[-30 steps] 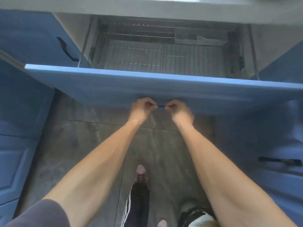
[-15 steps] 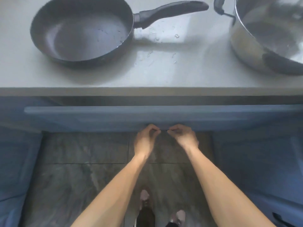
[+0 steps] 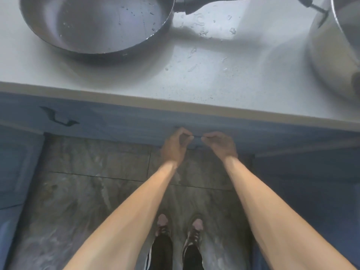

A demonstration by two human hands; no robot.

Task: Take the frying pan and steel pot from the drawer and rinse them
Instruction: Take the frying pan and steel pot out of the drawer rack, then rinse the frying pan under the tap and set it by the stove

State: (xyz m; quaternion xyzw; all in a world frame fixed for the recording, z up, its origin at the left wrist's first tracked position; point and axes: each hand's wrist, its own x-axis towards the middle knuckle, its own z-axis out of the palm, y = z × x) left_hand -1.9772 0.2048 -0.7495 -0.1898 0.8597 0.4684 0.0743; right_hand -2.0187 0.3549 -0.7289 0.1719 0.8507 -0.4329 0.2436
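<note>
A dark frying pan (image 3: pixel 97 24) sits wet on the pale countertop (image 3: pixel 194 84) at upper left, its handle pointing right. A steel pot (image 3: pixel 335 55) stands at the upper right, cut by the frame edge. Below the counter edge the blue drawer front (image 3: pixel 136 121) lies flush with the cabinets. My left hand (image 3: pixel 175 147) and my right hand (image 3: pixel 220 145) both pinch the thin dark drawer handle (image 3: pixel 197 136) between them.
Water drops lie on the counter between pan and pot. A second dark handle (image 3: pixel 58 118) sits on the blue cabinet at left. Blue cabinet doors flank both sides. Grey tiled floor (image 3: pixel 87 191) and my shoes (image 3: pixel 179 227) are below.
The open drawer with its wire rack has been pushed in until shut. Both hands stayed on the handle and moved toward the cabinet. The view rose to show the pan and pot.
</note>
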